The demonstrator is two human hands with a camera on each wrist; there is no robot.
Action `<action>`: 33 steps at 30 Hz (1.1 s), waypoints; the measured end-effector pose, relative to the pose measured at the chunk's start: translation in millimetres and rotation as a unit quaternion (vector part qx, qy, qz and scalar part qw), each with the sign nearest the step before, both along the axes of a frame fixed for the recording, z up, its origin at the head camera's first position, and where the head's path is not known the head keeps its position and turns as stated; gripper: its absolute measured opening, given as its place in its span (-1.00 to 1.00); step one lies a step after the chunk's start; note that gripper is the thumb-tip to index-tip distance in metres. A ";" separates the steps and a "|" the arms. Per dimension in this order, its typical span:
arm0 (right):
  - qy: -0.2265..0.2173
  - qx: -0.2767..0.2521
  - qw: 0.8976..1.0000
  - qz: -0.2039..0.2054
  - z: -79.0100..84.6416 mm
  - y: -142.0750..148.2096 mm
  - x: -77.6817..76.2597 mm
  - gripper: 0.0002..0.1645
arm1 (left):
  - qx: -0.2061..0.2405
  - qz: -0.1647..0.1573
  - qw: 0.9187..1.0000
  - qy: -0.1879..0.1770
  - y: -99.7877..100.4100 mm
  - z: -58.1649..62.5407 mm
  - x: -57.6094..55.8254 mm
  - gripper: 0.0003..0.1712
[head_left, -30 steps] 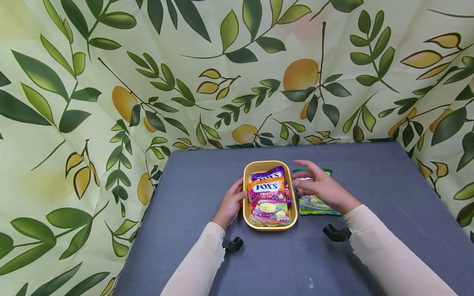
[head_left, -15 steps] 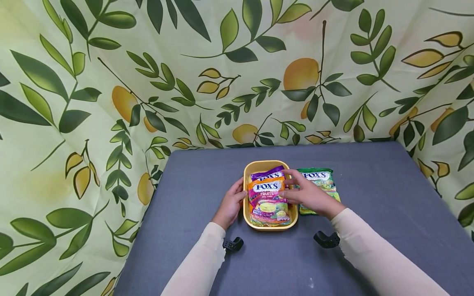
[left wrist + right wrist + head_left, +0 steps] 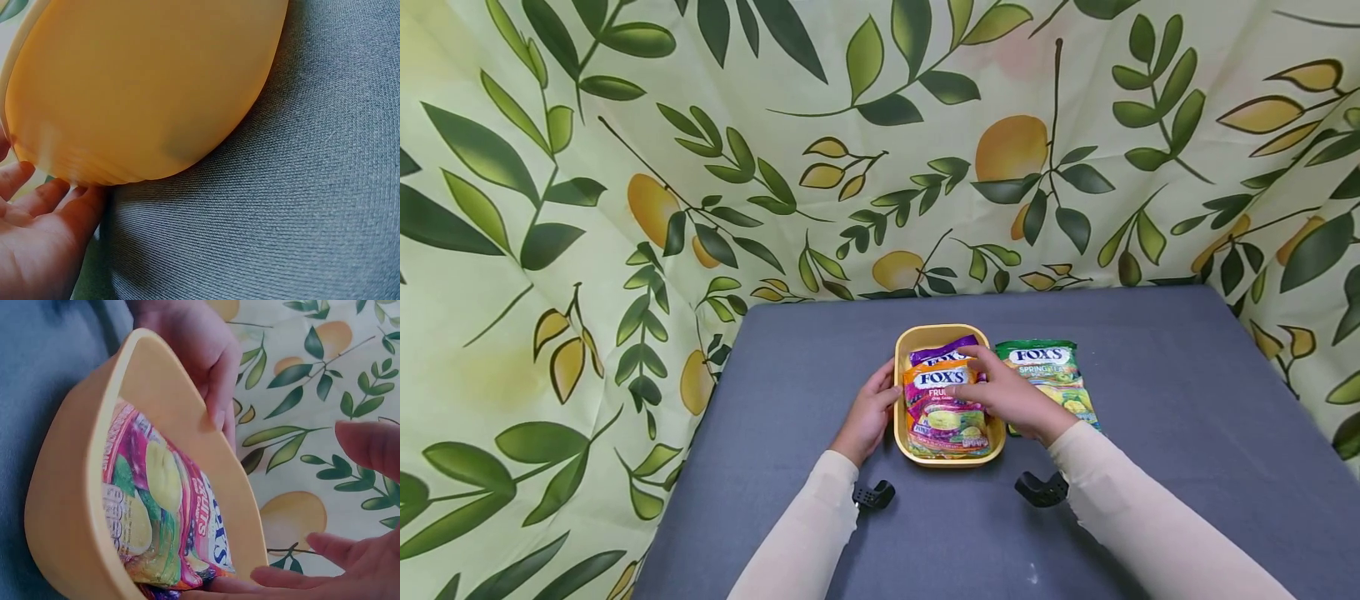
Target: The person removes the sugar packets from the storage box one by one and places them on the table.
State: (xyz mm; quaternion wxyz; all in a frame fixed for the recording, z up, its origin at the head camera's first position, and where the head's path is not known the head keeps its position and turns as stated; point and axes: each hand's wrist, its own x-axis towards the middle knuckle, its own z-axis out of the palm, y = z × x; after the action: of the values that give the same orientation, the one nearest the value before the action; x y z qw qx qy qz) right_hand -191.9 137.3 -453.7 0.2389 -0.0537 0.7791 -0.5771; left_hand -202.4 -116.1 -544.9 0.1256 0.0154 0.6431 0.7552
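Observation:
A pale yellow plastic container (image 3: 951, 462) stands on the table. Its rim is held at the left by my left hand (image 3: 867, 417), thumb over the edge and fingers along the outer wall (image 3: 144, 112). Inside lie an orange-topped bag of Fox's fruit candy (image 3: 943, 421) and, behind it, a purple bag (image 3: 921, 357). My right hand (image 3: 1011, 396) reaches across the container's right rim, fingers spread over the candy bags. In the right wrist view that hand (image 3: 350, 562) has extended fingers, the lower ones at the bag's edge, and the thumb stands apart.
To the container's right lies a green Fox's candy bag (image 3: 1060, 379), partly hidden by the right hand. A grey cloth covers the table (image 3: 805, 358). Leaf-and-fruit printed fabric (image 3: 820, 167) hangs behind and at the sides. Each wrist wears a black camera mount (image 3: 874, 496).
My right hand has moved left from above the green bag to over the bags in the container, uncovering more of the green bag. The left hand stays on the rim.

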 end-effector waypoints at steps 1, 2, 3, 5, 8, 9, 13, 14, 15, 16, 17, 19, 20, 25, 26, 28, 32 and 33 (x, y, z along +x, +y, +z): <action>0.002 0.000 1.000 0.002 0.3 -0.7 0.1 0.02 | 0.000 0.000 1.000 -0.001 -0.2 0.0 0.0 -0.32; 0.005 -0.001 1.000 0.003 0.6 -1.4 0.3 0.01 | -0.001 0.000 1.000 -0.003 -0.5 0.0 0.0 -0.32; 0.007 -0.003 1.000 0.004 0.7 -2.1 0.6 0.01 | -0.001 0.000 1.000 -0.002 -0.9 -0.1 -0.1 -0.32; 0.014 -0.009 1.000 0.002 -0.4 -2.6 1.3 0.00 | 0.000 -0.001 1.000 0.000 -0.9 -0.1 -0.3 -0.32; 0.017 -0.022 1.000 -0.006 -4.2 -3.7 2.5 -0.01 | 0.007 -0.001 1.000 0.002 -1.0 0.2 -0.5 -0.31; 0.018 -0.026 0.999 -0.011 -6.0 -4.0 2.8 -0.01 | 0.009 0.000 1.000 0.003 -1.0 0.3 -0.7 -0.31; 0.017 -0.049 0.998 -0.034 -11.9 -4.5 3.5 -0.03 | 0.016 -0.001 1.000 0.004 -0.7 0.2 -0.9 -0.31; 0.017 -0.053 0.998 -0.040 -12.5 -4.5 3.6 -0.05 | 0.016 -0.001 1.000 0.004 -0.5 0.2 -1.0 -0.31; 0.016 -0.057 0.997 -0.045 -12.9 -4.4 3.8 -0.06 | 0.016 -0.002 1.000 0.007 -0.3 0.2 -1.0 -0.30; 0.013 -0.062 0.997 -0.048 -13.2 -4.2 3.9 -0.06 | 0.017 -0.002 1.000 0.007 -0.2 0.3 -0.8 -0.30; 0.009 -0.066 0.997 -0.051 -13.3 -4.0 3.9 -0.07 | 0.018 -0.002 1.000 0.007 0.1 0.3 -0.7 -0.30; 0.000 -0.066 0.996 -0.052 -13.9 -3.8 3.8 -0.07 | 0.016 0.000 1.000 0.004 0.3 0.4 -0.3 -0.30; -0.003 -0.064 0.997 -0.052 -14.4 -3.6 3.6 -0.07 | 0.016 0.000 1.000 0.003 0.3 0.6 0.0 -0.30; 0.000 -0.042 0.998 -0.046 -18.7 -3.0 2.6 -0.08 | 0.020 -0.003 1.000 0.007 0.3 0.5 0.6 -0.31; 0.009 -0.038 0.998 -0.043 -19.3 -3.0 2.8 -0.09 | 0.021 -0.004 1.000 0.009 0.3 0.5 0.7 -0.31; 0.024 -0.032 0.999 -0.035 -20.0 -3.3 2.8 -0.11 | 0.022 -0.004 1.000 0.009 0.4 0.7 0.8 -0.31; 0.052 -0.020 0.998 -0.015 -20.1 -5.4 4.5 -0.11 | 0.021 -0.005 1.000 0.012 0.5 -0.8 0.6 -0.31; 0.050 -0.017 0.999 -0.013 -20.5 -6.2 5.0 -0.10 | 0.021 -0.004 1.000 0.012 0.4 -1.7 0.3 -0.31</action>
State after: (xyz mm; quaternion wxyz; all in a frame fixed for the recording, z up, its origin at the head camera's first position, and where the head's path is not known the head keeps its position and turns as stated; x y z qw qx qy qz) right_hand -186.9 131.1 -474.2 0.1909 -0.0767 0.7810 -0.5896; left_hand -202.1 -115.6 -546.6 0.1206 0.0301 0.6289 0.7675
